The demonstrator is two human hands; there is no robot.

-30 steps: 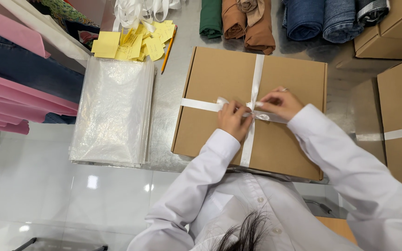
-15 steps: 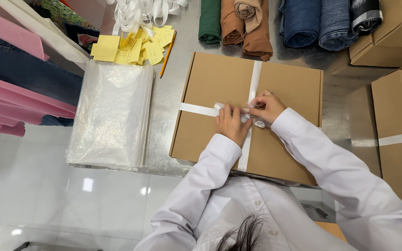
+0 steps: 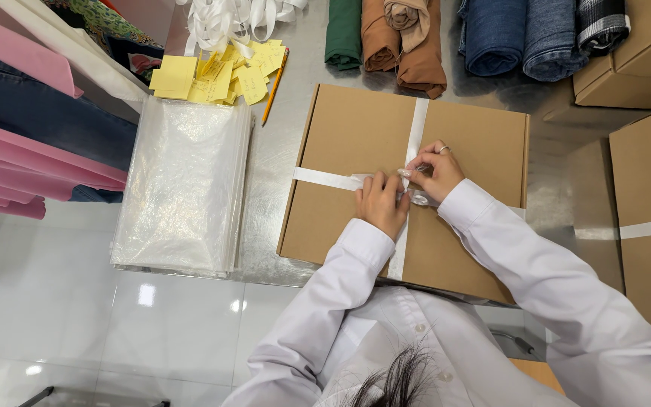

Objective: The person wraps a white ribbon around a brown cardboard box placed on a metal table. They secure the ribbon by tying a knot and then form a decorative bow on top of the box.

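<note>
head view: both hands meet where the white ribbon (image 3: 416, 130) crosses on the cardboard box (image 3: 356, 136) lying on the steel table (image 3: 273, 166). left hand (image 3: 380, 203) pinches the ribbon; right hand (image 3: 432, 173) has drawn in closer beside it, fingers curled on the knot.

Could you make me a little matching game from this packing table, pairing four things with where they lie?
Things:
1. yellow paper notes
2. stack of clear plastic bags
3. white ribbon
4. pencil

Places:
A. crossed over the top of the brown cardboard box
B. left of the box, at the table's near edge
C. at the far edge, beside a heap of loose white ribbon
D. between the notes and the box

Pairs: 1-C, 2-B, 3-A, 4-D
</note>
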